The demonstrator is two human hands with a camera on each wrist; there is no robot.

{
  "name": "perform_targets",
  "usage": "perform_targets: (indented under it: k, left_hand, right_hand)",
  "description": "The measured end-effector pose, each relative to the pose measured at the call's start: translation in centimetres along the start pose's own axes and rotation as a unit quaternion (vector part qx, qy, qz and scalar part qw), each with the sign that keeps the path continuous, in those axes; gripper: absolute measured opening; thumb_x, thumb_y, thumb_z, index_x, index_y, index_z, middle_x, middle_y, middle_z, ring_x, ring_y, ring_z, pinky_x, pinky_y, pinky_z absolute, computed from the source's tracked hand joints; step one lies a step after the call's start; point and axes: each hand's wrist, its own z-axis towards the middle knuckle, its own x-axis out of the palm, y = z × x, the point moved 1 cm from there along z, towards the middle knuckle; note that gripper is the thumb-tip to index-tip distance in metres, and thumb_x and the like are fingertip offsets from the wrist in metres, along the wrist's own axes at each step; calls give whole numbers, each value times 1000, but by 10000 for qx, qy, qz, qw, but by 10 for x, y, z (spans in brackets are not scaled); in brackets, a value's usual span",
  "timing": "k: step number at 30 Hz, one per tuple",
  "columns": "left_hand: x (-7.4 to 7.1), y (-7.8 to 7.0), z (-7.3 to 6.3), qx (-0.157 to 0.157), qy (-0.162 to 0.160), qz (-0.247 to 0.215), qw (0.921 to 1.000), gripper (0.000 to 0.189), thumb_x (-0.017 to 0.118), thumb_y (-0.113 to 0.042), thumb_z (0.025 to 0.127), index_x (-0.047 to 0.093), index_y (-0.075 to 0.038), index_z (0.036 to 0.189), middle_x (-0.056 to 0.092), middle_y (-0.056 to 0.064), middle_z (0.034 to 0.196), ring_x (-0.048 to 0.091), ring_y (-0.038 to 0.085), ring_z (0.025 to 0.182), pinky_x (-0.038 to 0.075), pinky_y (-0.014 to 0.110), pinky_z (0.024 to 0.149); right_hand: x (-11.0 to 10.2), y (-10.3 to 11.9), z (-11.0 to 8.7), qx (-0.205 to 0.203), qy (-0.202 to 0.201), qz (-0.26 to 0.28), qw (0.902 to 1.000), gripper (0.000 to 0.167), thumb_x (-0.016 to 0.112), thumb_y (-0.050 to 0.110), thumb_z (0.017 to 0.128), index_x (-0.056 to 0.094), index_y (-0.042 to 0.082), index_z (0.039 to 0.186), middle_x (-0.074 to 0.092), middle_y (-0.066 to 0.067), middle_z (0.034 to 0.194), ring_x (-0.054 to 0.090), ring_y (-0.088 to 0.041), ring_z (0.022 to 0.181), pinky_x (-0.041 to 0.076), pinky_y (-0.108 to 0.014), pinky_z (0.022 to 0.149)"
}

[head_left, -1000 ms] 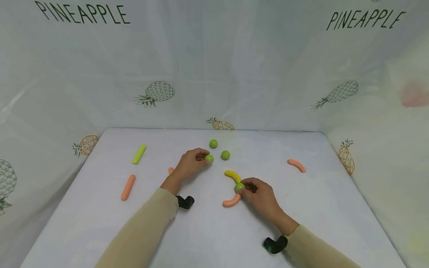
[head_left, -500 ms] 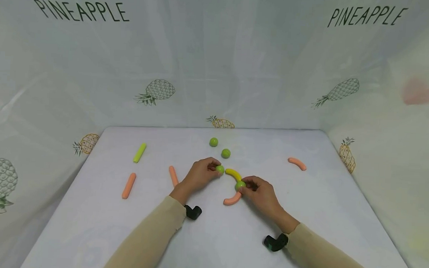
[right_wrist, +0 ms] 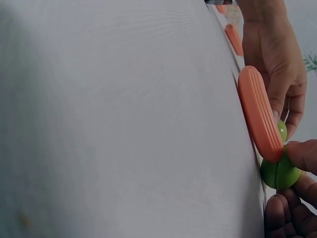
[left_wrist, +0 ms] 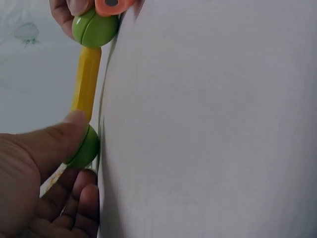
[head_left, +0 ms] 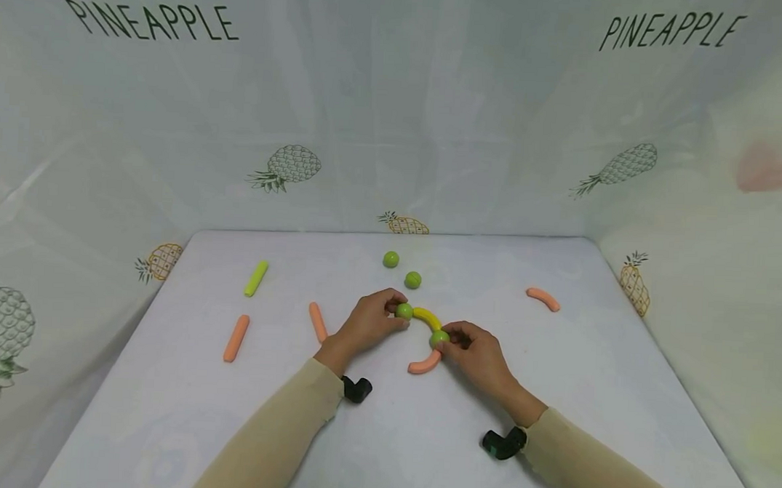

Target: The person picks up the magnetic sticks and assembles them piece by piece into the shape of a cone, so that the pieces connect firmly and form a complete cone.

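Both arms out over the white desk [head_left: 620, 399], in tan sleeves [head_left: 278, 435]; pinching a green ball [head_left: 404, 312] between the thumb and fingers of the left hand [head_left: 369, 322], near the middle of the desk; pinching a second green ball [head_left: 439, 339] with the thumb and fingers of the right hand [head_left: 481, 357], a bit closer to the body; between these two balls, like a little bridge, a bent yellow stick [head_left: 428, 317]; touching the right hand's ball at one end and close up to the left hand's ball at the other; by the left wrist view, hidden by the thumb there, so cannot tell if joined; from the right hand's ball, bending back to the left, a short orange piece [head_left: 425, 363], with one end touching the ball.

Just past the left hand, a loose green ball [head_left: 413, 280]; behind that, one more green ball [head_left: 391, 259]; well off to the right, a bent orange piece [head_left: 543, 299]; close to the left wrist, a straight orange stick [head_left: 318, 321]; farther left, another orange stick [head_left: 237, 338]; behind that one, a light green stick [head_left: 256, 279]; on the left wrist, a black gadget [head_left: 357, 389]; on the right wrist, a matching gadget [head_left: 504, 444]; at the back and sides, a pale cloth [head_left: 396, 128] with pineapple drawings.
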Motion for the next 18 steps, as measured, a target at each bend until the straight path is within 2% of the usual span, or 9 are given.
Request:
perform_targets:
  k: [5,10,18]
  left_hand:
    - [3,0,1,-27,-57,236,9997,37,84,-20,93,68,-14,126,67,1,109,60,16,99,52,34,89]
    - [2,-1,1,-139,-109,106,9998,34,82,-21,95,71,-14,126,73,0,113,66,14,102,56,33,91]
    - [1,-2,-2,-52,-65,147,9999,38,80,-21,96,71,-14,132,74,1,117,66,15,105,55,36,95]
  right_hand:
    - [1,0,0,8,29,-13,10000,31,83,21,92,74,10,120,72,-2,101,63,-16,91,53,-27,80]
    - [1,-1,0,72,49,30,10000,31,84,21,92,74,10,119,72,-2,101,64,-16,91,54,-27,80]
    - [1,-1,0,79,39,24,10000,31,84,20,92,74,10,119,73,-2,101,64,-16,91,53,-27,80]
